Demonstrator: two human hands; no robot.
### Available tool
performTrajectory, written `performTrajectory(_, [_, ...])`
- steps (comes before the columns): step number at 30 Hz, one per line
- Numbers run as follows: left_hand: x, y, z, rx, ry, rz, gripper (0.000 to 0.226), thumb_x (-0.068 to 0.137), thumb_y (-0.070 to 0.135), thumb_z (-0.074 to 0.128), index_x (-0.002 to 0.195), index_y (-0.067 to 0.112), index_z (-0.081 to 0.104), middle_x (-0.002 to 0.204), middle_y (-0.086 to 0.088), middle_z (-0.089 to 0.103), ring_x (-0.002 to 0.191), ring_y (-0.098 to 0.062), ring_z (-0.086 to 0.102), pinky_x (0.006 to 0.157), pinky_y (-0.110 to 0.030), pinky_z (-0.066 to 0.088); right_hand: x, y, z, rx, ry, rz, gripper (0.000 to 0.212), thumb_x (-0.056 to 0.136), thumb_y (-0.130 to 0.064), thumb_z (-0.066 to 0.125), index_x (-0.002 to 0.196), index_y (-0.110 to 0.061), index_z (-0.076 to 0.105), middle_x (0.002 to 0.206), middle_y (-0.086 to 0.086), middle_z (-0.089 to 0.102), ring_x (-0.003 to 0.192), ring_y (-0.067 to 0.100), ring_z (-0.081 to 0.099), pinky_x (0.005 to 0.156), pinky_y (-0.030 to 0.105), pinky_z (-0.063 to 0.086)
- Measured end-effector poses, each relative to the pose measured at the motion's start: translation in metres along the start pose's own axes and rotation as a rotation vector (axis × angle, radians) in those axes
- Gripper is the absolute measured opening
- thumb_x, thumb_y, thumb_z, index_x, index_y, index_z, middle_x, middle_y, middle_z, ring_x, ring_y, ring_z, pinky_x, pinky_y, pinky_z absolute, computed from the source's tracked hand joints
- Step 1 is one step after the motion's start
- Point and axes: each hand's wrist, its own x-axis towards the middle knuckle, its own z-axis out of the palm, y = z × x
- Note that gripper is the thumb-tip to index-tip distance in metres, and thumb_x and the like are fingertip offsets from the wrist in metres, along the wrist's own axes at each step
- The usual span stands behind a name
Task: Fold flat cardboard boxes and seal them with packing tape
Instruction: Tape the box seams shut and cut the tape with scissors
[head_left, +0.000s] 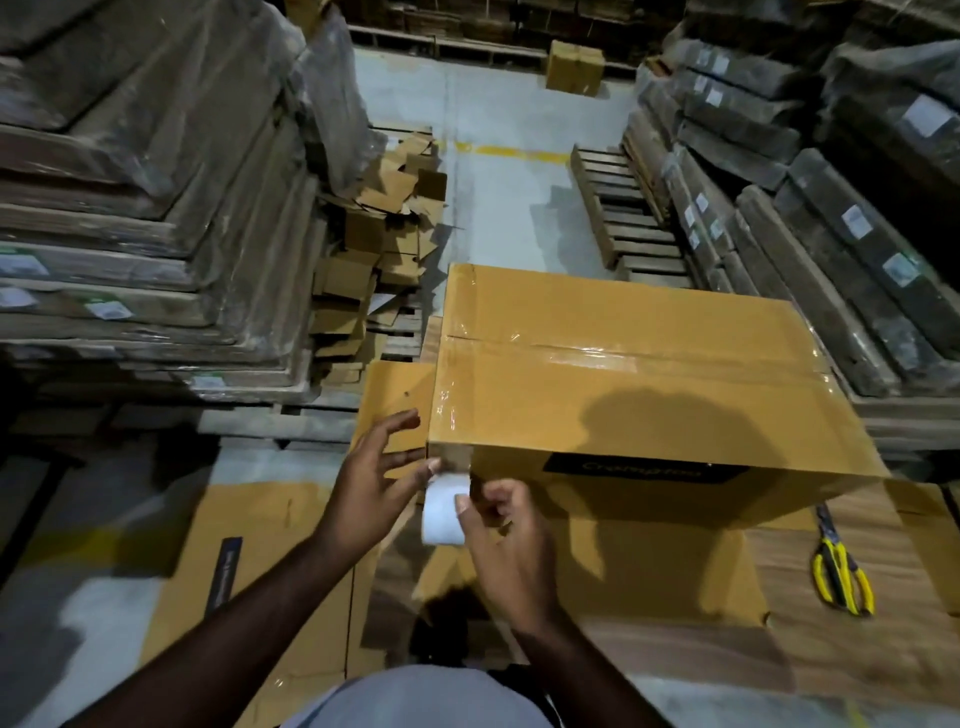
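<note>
A folded brown cardboard box (623, 374) stands in front of me, clear tape running along its top seam and down its left edge. My right hand (506, 551) grips a white roll of packing tape (441, 512) just below the box's near left corner. My left hand (371, 478) is spread beside that corner, its fingers straight, with the thumb tip touching the tape by the box edge. Flat cardboard sheets (270, 551) lie on the floor under my arms.
Yellow-handled scissors (839, 566) lie on flat cardboard at the right. Tall wrapped stacks of flat cardboard (145, 197) rise on the left and others (831, 218) on the right. Loose carton scraps (379, 249) pile behind the box. A small box (574, 66) stands far back.
</note>
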Motion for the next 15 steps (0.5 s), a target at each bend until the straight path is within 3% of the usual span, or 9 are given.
performTrajectory(2, [0.002, 0.003, 0.003, -0.026, 0.048, -0.045, 0.068, 0.081, 0.03, 0.082, 0.143, 0.029, 0.054, 0.13, 0.009, 0.065, 0.102, -0.011, 0.075, 0.087, -0.043, 0.064, -0.002, 0.009, 0.01, 0.121, -0.2, 0.089, 0.017, 0.098, -0.056, 0.064, 0.102, -0.039, 0.069, 0.099, -0.022, 0.073, 0.093, -0.002, 0.068, 0.076, 0.02, 0.052])
performTrajectory(5, [0.007, 0.006, 0.005, 0.143, 0.049, 0.009, 0.078, 0.083, 0.023, 0.085, 0.15, 0.035, 0.048, 0.135, 0.015, 0.062, 0.1, -0.003, 0.074, 0.086, -0.035, 0.064, 0.001, 0.015, 0.012, 0.054, -0.285, -0.02, 0.035, 0.106, -0.045, 0.055, 0.072, -0.051, 0.064, 0.067, -0.028, 0.061, 0.067, -0.004, 0.058, 0.062, 0.012, 0.037])
performTrajectory(8, [0.014, 0.008, -0.002, 0.38, -0.044, 0.158, 0.097, 0.085, 0.021, 0.083, 0.162, 0.042, 0.027, 0.161, 0.019, 0.037, 0.118, 0.011, 0.06, 0.085, -0.018, 0.059, -0.001, 0.02, 0.009, 0.014, -0.289, -0.059, 0.048, 0.108, -0.04, 0.055, 0.065, -0.059, 0.057, 0.061, -0.03, 0.055, 0.061, -0.005, 0.053, 0.058, 0.011, 0.032])
performTrajectory(10, [0.02, 0.011, -0.005, 0.492, -0.129, 0.284, 0.09, 0.088, 0.02, 0.081, 0.16, 0.041, 0.032, 0.17, 0.017, 0.022, 0.136, 0.009, 0.046, 0.089, -0.019, 0.058, -0.001, 0.021, 0.008, 0.021, -0.262, -0.062, 0.047, 0.107, -0.044, 0.055, 0.061, -0.05, 0.054, 0.06, -0.029, 0.054, 0.06, -0.005, 0.052, 0.056, 0.01, 0.03])
performTrajectory(12, [0.021, 0.011, -0.005, 0.456, -0.169, 0.306, 0.081, 0.089, 0.017, 0.08, 0.157, 0.038, 0.041, 0.171, 0.014, 0.021, 0.146, 0.004, 0.038, 0.094, -0.019, 0.056, 0.002, 0.021, 0.008, 0.02, -0.257, -0.056, 0.049, 0.106, -0.05, 0.054, 0.058, -0.043, 0.051, 0.056, -0.024, 0.052, 0.056, 0.0, 0.049, 0.054, 0.016, 0.028])
performTrajectory(15, [0.018, 0.011, 0.002, 0.379, -0.141, 0.256, 0.078, 0.09, 0.013, 0.079, 0.156, 0.037, 0.044, 0.166, 0.007, 0.037, 0.151, -0.007, 0.035, 0.1, -0.027, 0.057, 0.009, 0.015, 0.004, -0.013, -0.287, -0.029, 0.053, 0.106, -0.049, 0.055, 0.054, -0.041, 0.05, 0.051, -0.022, 0.05, 0.052, 0.002, 0.047, 0.051, 0.018, 0.025])
